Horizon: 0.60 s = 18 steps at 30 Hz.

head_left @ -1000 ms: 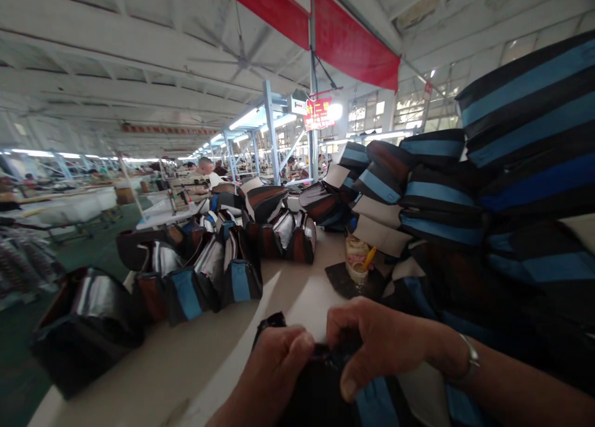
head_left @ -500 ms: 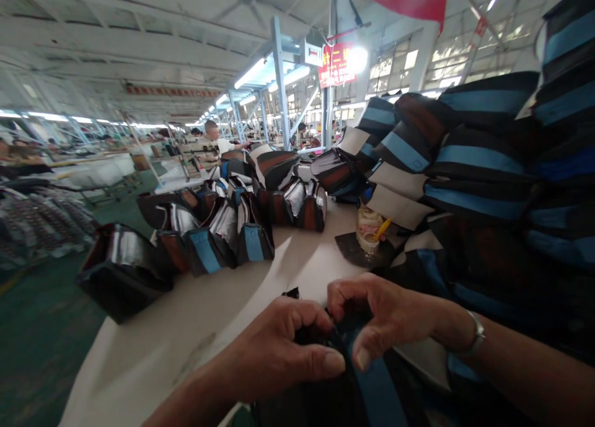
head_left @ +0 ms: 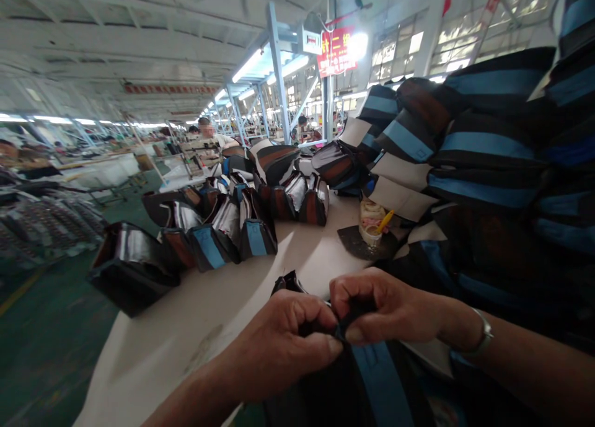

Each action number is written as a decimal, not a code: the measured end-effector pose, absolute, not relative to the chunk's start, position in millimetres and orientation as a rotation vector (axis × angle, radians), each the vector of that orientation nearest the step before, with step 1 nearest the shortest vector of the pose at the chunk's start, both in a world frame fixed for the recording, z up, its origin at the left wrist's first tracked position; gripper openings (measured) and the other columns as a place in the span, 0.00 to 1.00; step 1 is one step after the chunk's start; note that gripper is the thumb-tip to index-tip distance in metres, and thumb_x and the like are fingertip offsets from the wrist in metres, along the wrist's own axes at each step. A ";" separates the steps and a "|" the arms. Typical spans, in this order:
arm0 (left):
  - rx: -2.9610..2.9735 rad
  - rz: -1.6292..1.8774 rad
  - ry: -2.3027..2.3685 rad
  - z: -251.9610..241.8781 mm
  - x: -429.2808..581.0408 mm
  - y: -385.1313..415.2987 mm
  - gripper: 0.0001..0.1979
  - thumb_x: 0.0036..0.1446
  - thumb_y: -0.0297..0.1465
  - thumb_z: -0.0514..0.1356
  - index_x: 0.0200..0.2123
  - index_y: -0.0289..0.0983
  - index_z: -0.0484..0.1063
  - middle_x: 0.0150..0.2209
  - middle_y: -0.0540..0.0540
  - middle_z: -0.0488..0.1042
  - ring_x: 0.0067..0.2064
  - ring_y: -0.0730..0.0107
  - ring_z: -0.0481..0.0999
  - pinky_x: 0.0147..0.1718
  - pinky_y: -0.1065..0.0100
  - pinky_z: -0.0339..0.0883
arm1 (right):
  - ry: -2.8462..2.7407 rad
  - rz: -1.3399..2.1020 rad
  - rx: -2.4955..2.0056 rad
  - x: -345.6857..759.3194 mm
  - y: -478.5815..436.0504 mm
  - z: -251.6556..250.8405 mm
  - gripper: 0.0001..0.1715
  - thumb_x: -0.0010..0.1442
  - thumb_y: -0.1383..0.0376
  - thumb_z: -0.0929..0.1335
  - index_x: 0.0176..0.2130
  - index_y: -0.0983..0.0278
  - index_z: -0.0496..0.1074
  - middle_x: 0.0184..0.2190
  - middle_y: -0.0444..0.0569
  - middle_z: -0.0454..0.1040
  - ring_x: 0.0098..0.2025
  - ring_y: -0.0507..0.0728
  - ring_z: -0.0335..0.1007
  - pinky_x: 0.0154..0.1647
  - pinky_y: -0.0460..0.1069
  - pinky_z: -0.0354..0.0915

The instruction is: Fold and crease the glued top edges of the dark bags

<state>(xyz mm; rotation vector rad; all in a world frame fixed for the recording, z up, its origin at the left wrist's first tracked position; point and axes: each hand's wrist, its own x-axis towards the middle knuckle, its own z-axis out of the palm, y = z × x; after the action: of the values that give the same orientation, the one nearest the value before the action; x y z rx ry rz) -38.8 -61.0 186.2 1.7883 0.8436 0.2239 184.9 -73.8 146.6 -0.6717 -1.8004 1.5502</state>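
A black bag piece with a blue stripe [head_left: 381,377] stands at the table's front edge, close to me. With thumb and bent fingers, my left hand [head_left: 290,337] pinches its upper edge. Right beside it my right hand [head_left: 395,306], with a bracelet at the wrist, pinches the same edge at the top of the stripe. The two sets of fingertips almost meet. A dark upper corner of the bag shows behind my left knuckles. What lies inside the bag is hidden by my hands.
Several bags with silvery linings [head_left: 253,228] stand along the pale table [head_left: 232,303], a black one [head_left: 132,269] at its left edge. A tub with a yellow-handled tool [head_left: 372,228] sits on a dark sheet. Striped pieces [head_left: 488,142] pile high on the right. A person [head_left: 207,129] is farther back.
My right thumb has closed in toward its fingers and now pinches the bag's edge. More of the bag's dark upper corner shows behind my left hand. The view has shifted slightly.
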 end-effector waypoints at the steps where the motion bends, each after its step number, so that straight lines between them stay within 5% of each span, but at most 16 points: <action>1: 1.787 0.227 0.843 185.7 -38.1 -60.8 0.06 0.52 0.31 0.59 0.28 0.34 0.71 0.25 0.54 0.61 0.27 0.75 0.57 0.24 0.71 0.50 | -1.805 1.535 -0.685 185.4 -74.7 147.0 0.18 0.56 0.57 0.74 0.35 0.68 0.69 0.30 0.43 0.65 0.31 0.48 0.57 0.31 0.44 0.56; 5: 1.823 0.239 0.838 186.2 -33.4 -59.9 0.04 0.51 0.29 0.57 0.25 0.35 0.66 0.23 0.55 0.58 0.26 0.75 0.55 0.23 0.70 0.48 | -1.911 1.333 -0.824 184.3 -77.4 152.9 0.18 0.53 0.57 0.74 0.35 0.68 0.71 0.29 0.43 0.66 0.32 0.50 0.58 0.32 0.45 0.56; 10: 1.848 0.254 0.877 183.5 -33.7 -57.3 0.06 0.51 0.30 0.56 0.24 0.36 0.64 0.22 0.55 0.56 0.26 0.75 0.53 0.24 0.69 0.47 | -1.970 1.091 -0.959 179.6 -76.8 153.9 0.01 0.52 0.71 0.69 0.30 0.68 0.72 0.25 0.41 0.67 0.28 0.48 0.58 0.29 0.43 0.54; 18: 1.948 0.232 0.944 181.0 -31.6 -58.0 0.11 0.58 0.34 0.55 0.25 0.35 0.64 0.23 0.55 0.56 0.26 0.75 0.55 0.24 0.69 0.48 | -1.967 0.982 -0.973 175.4 -78.6 146.3 0.04 0.50 0.74 0.67 0.29 0.68 0.71 0.25 0.41 0.67 0.28 0.47 0.60 0.30 0.43 0.55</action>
<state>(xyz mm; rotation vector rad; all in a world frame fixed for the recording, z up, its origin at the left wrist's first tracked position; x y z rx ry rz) -31.6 -58.0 181.0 1.9481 0.9442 0.2324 175.4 -78.6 146.3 -0.9731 -1.9668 0.9822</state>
